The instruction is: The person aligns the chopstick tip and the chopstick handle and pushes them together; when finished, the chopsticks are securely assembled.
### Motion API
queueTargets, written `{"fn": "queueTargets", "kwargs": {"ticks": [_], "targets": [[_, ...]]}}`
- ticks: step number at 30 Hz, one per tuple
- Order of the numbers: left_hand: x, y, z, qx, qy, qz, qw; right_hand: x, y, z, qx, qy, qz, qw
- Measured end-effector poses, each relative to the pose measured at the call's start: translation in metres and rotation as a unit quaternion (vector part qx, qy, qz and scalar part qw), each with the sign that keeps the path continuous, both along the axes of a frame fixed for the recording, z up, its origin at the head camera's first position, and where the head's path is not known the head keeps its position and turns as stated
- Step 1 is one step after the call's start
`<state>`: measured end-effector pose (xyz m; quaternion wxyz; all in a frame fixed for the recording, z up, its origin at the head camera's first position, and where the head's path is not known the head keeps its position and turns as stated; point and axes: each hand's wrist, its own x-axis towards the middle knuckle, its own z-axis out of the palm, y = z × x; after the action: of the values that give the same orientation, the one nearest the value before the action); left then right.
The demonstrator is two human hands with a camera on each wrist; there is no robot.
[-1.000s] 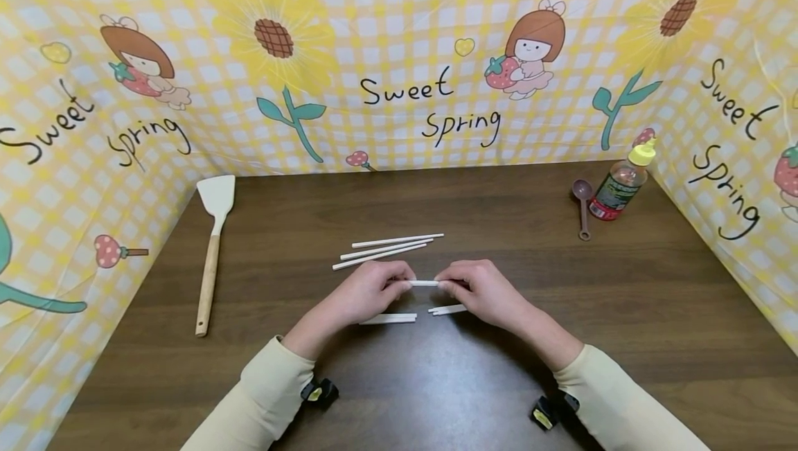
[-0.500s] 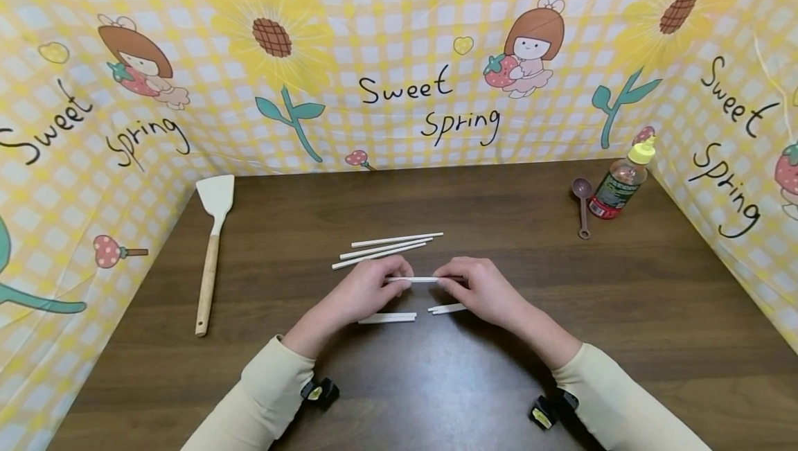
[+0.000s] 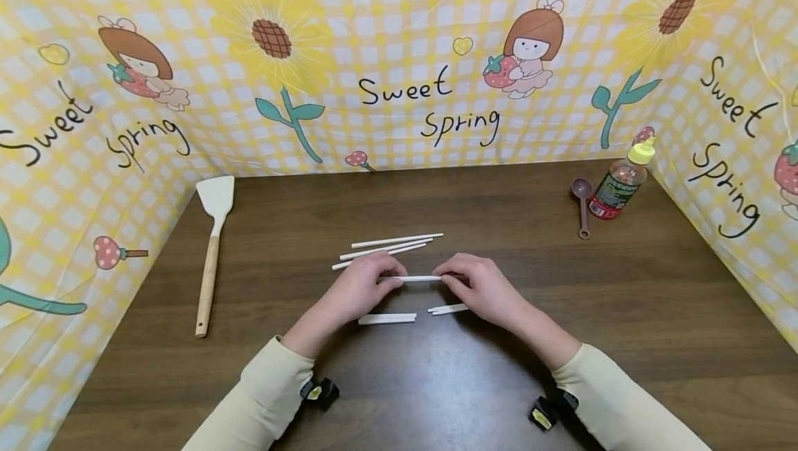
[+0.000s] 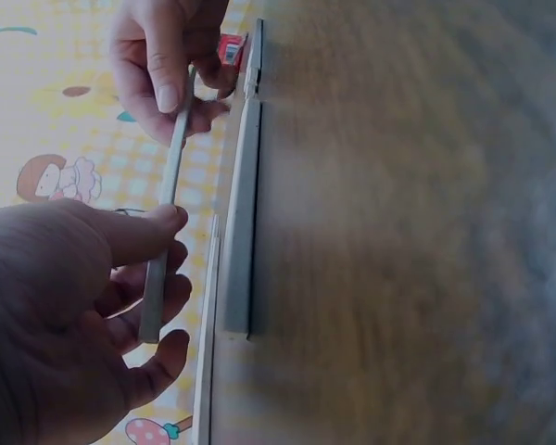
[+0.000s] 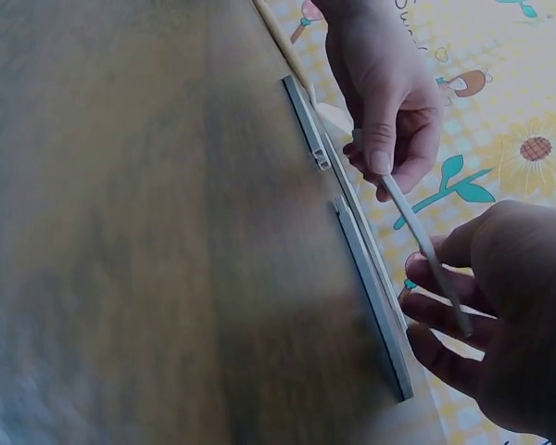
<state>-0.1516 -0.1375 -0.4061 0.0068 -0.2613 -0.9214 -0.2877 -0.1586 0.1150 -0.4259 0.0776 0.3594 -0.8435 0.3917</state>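
Observation:
In the head view my left hand and right hand pinch a slim white chopstick between thumbs and fingers, holding it level above the table. In the left wrist view its square end sticks out past my left fingers, and in the right wrist view the other end runs across my right fingers. In front of my left hand lie two short white stick pieces side by side. Thinner short white pieces lie in front of my right hand, partly hidden by it. Behind my left hand lie three long white chopsticks.
A white spatula with a wooden handle lies at the left of the brown wooden table. At the back right are a brown measuring spoon and a yellow-capped bottle. Yellow checked cloth encloses the back and sides.
Both hands have moved slightly away from me with the chopstick. My left hand has shifted a little left, so more of the chopstick shows between the hands.

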Motion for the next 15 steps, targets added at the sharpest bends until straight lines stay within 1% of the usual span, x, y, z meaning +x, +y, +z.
{"fn": "queueTargets", "kwargs": {"ticks": [5, 9, 12, 15], "targets": [[-0.004, -0.006, -0.003, 0.005, 0.002, 0.02, 0.9998, 0.0, 0.001, 0.0, -0.02, 0.002, -0.034, 0.9992], [-0.007, -0.01, -0.005, 0.01, 0.0, 0.039, 0.9992, 0.001, 0.001, 0.0, -0.042, 0.019, -0.056, 0.9973], [-0.009, -0.013, -0.007, 0.015, -0.003, 0.047, 0.9988, 0.001, 0.001, 0.001, -0.062, 0.023, -0.057, 0.9962], [-0.01, -0.016, -0.008, 0.02, -0.004, 0.054, 0.9983, 0.002, 0.0, 0.001, -0.074, 0.023, -0.044, 0.996]]}}
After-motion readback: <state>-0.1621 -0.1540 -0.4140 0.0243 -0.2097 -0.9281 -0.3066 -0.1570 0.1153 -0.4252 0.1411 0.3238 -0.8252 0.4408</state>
